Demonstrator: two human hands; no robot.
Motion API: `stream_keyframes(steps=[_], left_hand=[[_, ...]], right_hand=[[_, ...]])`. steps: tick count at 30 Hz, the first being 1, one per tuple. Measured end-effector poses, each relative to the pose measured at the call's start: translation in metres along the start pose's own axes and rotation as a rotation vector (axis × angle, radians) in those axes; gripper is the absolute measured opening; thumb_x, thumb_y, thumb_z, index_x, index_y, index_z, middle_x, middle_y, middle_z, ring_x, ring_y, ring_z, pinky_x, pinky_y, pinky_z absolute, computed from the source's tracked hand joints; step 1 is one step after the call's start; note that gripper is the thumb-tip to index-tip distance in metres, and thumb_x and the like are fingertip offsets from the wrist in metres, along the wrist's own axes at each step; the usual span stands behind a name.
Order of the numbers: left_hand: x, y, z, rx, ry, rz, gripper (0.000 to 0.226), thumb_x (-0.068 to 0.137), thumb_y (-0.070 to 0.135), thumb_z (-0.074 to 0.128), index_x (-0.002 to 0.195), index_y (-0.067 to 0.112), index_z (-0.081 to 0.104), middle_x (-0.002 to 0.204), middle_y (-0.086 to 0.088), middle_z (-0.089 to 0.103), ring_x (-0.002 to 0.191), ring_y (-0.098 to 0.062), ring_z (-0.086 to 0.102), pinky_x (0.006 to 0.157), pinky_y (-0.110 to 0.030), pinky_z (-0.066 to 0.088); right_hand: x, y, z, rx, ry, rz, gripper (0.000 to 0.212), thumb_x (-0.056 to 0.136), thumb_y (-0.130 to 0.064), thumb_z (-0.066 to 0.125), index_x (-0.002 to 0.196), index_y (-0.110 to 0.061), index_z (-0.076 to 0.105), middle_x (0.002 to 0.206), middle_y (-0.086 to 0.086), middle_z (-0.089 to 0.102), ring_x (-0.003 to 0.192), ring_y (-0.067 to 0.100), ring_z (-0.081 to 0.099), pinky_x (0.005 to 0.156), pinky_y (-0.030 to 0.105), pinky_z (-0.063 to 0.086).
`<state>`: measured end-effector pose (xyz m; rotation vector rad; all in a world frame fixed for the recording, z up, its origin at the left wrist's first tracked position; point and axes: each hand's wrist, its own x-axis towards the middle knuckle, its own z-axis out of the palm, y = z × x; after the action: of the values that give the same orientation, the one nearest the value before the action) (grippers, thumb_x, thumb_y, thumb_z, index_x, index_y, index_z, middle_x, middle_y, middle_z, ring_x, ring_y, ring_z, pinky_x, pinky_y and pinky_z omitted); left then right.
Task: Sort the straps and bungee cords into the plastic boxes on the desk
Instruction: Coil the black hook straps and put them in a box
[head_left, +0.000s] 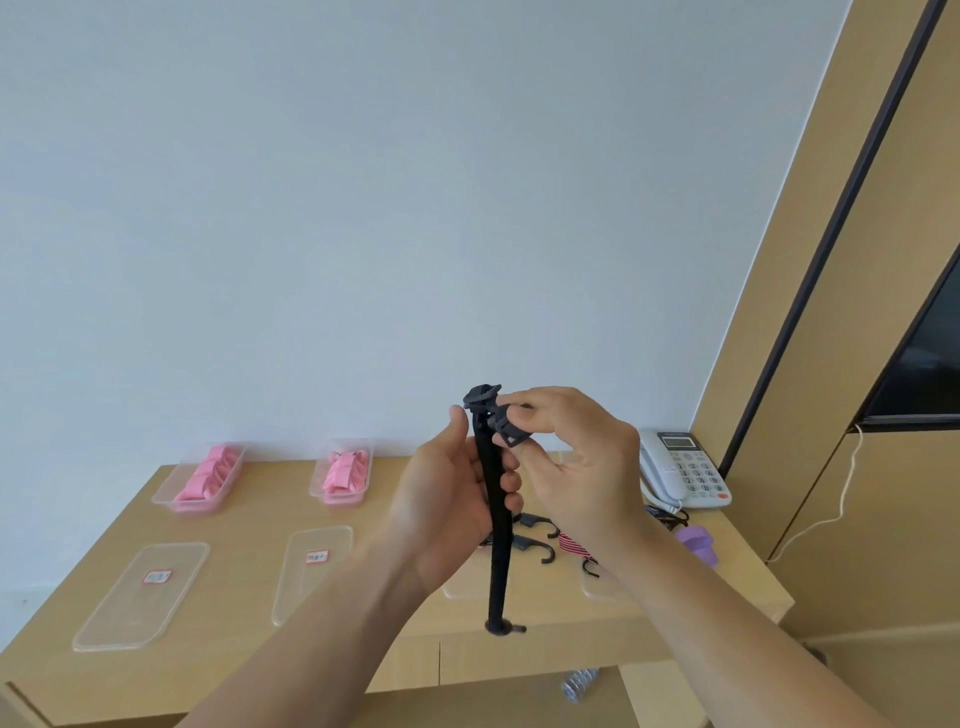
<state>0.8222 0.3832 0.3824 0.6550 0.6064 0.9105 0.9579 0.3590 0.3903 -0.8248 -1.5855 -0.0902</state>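
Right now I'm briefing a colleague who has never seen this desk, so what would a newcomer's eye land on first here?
First, the black strap held upright at centre frame: the left hand grips its middle while the right hand pinches the buckle at its top. Next, bright pink straps lie in two clear boxes at the back left of the desk; a white telephone sits at the back right.

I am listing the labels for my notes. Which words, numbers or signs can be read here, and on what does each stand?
Left label, on the left clear lid: too blurred to read.
Middle label, on the middle clear lid: dark characters, too blurred to read.
Keypad of the white telephone: digits too small to read.
Nothing is legible.
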Motion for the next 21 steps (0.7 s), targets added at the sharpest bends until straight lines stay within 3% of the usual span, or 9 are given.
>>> stream_keyframes(steps=[2, 3, 4, 5, 8, 11, 13, 17, 21], left_hand=[[0.001, 0.002, -0.001, -0.021, -0.006, -0.014, 0.063, 0.104, 0.056, 0.044, 0.123, -0.001, 0.063, 0.104, -0.019, 0.056, 0.094, -0.039, 0.056, 0.092, -0.048, 0.046], [0.002, 0.003, -0.002, -0.035, -0.007, -0.022, 0.068, 0.103, 0.058, 0.045, 0.13, -0.003, 0.063, 0.113, -0.02, 0.058, 0.109, -0.044, 0.059, 0.11, -0.056, 0.042], [0.002, 0.004, -0.003, -0.047, -0.013, -0.03, 0.07, 0.102, 0.06, 0.046, 0.129, -0.002, 0.064, 0.116, -0.02, 0.061, 0.12, -0.047, 0.061, 0.117, -0.058, 0.037], [0.001, 0.006, -0.003, -0.051, -0.019, -0.037, 0.069, 0.101, 0.062, 0.046, 0.123, 0.0, 0.067, 0.113, -0.018, 0.065, 0.121, -0.045, 0.063, 0.116, -0.057, 0.038], [-0.003, 0.01, 0.0, -0.088, -0.051, -0.026, 0.062, 0.096, 0.067, 0.051, 0.104, 0.007, 0.062, 0.089, -0.01, 0.063, 0.088, -0.032, 0.066, 0.094, -0.046, 0.048], [-0.006, 0.012, 0.003, -0.097, -0.06, -0.001, 0.041, 0.098, 0.051, 0.06, 0.094, 0.011, 0.056, 0.078, -0.004, 0.055, 0.068, -0.023, 0.061, 0.069, -0.034, 0.054], [-0.01, 0.012, 0.006, -0.059, -0.072, 0.004, 0.03, 0.1, 0.039, 0.061, 0.089, 0.011, 0.059, 0.079, -0.003, 0.058, 0.069, -0.021, 0.063, 0.07, -0.034, 0.055], [-0.011, 0.013, 0.007, -0.021, -0.046, 0.005, 0.028, 0.104, 0.031, 0.058, 0.087, 0.009, 0.063, 0.085, -0.006, 0.064, 0.083, -0.023, 0.067, 0.09, -0.038, 0.049], [-0.004, 0.014, 0.0, -0.022, 0.029, 0.061, 0.02, 0.104, 0.025, 0.06, 0.102, 0.006, 0.063, 0.087, -0.007, 0.063, 0.079, -0.019, 0.061, 0.082, -0.036, 0.052]], right_hand=[[-0.005, 0.008, 0.0, -0.053, -0.019, -0.143, 0.033, 0.072, 0.022, 0.071, 0.089, -0.006, 0.069, 0.1, 0.012, 0.074, 0.086, 0.022, 0.072, 0.071, 0.032, 0.06], [-0.007, 0.012, 0.0, -0.084, -0.029, -0.203, 0.032, 0.07, 0.023, 0.071, 0.088, -0.004, 0.068, 0.099, 0.013, 0.075, 0.091, 0.026, 0.072, 0.076, 0.037, 0.059], [-0.01, 0.014, 0.001, -0.106, -0.041, -0.237, 0.036, 0.068, 0.025, 0.07, 0.089, -0.004, 0.065, 0.1, 0.013, 0.075, 0.093, 0.029, 0.071, 0.078, 0.04, 0.058], [-0.012, 0.015, 0.001, -0.116, -0.06, -0.256, 0.041, 0.067, 0.027, 0.067, 0.091, -0.006, 0.062, 0.101, 0.014, 0.074, 0.095, 0.031, 0.07, 0.08, 0.04, 0.057], [-0.019, 0.015, 0.001, -0.135, -0.119, -0.271, 0.038, 0.066, 0.027, 0.059, 0.089, -0.003, 0.062, 0.104, 0.015, 0.074, 0.099, 0.033, 0.069, 0.083, 0.039, 0.056], [-0.023, 0.015, 0.001, -0.162, -0.169, -0.241, 0.03, 0.064, 0.027, 0.054, 0.082, 0.006, 0.066, 0.106, 0.012, 0.074, 0.105, 0.031, 0.067, 0.084, 0.038, 0.056], [-0.025, 0.014, 0.002, -0.169, -0.178, -0.216, 0.035, 0.061, 0.026, 0.052, 0.084, 0.005, 0.068, 0.105, 0.008, 0.074, 0.111, 0.028, 0.065, 0.084, 0.036, 0.056], [-0.024, 0.009, 0.003, -0.186, -0.181, -0.173, 0.042, 0.058, 0.025, 0.056, 0.088, -0.001, 0.069, 0.107, 0.003, 0.073, 0.111, 0.026, 0.06, 0.086, 0.033, 0.054], [-0.027, 0.004, -0.003, -0.122, -0.279, -0.051, 0.036, 0.067, 0.008, 0.071, 0.099, -0.01, 0.073, 0.133, 0.005, 0.059, 0.118, 0.022, 0.055, 0.096, 0.032, 0.046]])
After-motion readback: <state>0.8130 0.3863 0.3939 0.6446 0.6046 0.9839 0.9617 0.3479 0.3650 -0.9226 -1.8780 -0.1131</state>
